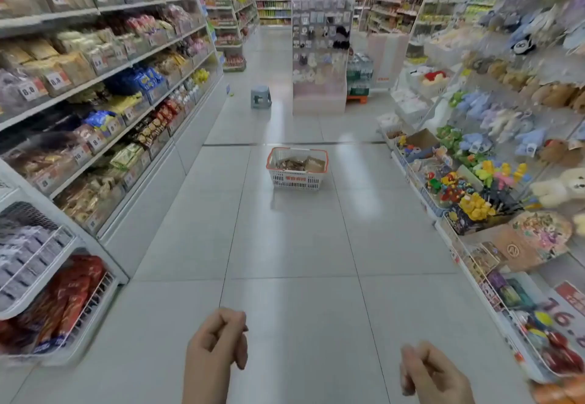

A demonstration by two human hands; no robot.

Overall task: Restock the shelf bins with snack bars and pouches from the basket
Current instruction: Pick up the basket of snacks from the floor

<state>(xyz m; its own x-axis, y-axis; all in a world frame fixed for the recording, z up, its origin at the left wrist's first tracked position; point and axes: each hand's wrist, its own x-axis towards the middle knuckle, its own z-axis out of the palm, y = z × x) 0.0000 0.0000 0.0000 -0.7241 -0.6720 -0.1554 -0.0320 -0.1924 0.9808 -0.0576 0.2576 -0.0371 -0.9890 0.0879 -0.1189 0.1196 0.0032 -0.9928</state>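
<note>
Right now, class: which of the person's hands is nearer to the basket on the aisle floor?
Left, only slightly. The left hand is below the basket and a little to its left; the right hand is lower in frame and further off to its right. Neither touches it.

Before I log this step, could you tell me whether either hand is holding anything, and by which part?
Nothing is held: the left hand and right hand are loosely curled and empty; the basket sits ahead on the floor.
</note>
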